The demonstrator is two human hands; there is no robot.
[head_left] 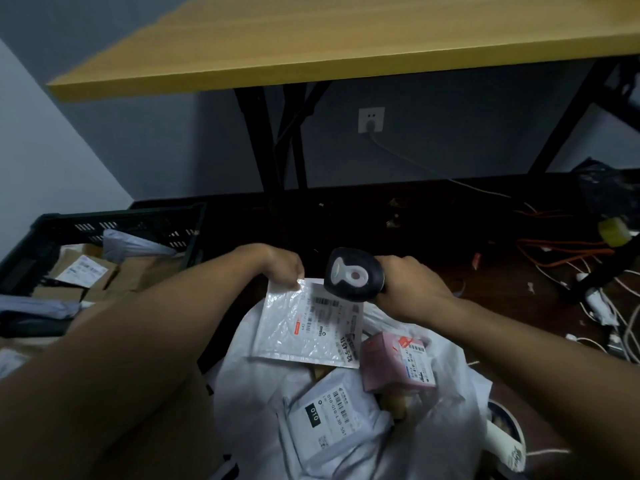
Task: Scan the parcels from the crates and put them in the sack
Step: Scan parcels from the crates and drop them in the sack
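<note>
My left hand (281, 264) pinches the top corner of a white bubble mailer (304, 323) that hangs above the open white sack (446, 386). Its label faces up. My right hand (410, 282) grips a black handheld scanner (353, 279), whose head sits right over the mailer's top right edge. Inside the sack lie a pink box (394, 365) with a label and a grey poly mailer (332, 420) marked 010. A black crate (104, 237) at the left holds several cardboard parcels and grey bags.
A wooden table (346, 39) on black legs stands ahead, with a wall socket (371, 120) under it. Tangled white and orange cables (568, 258) cover the floor at the right. More parcels lie at the far left edge.
</note>
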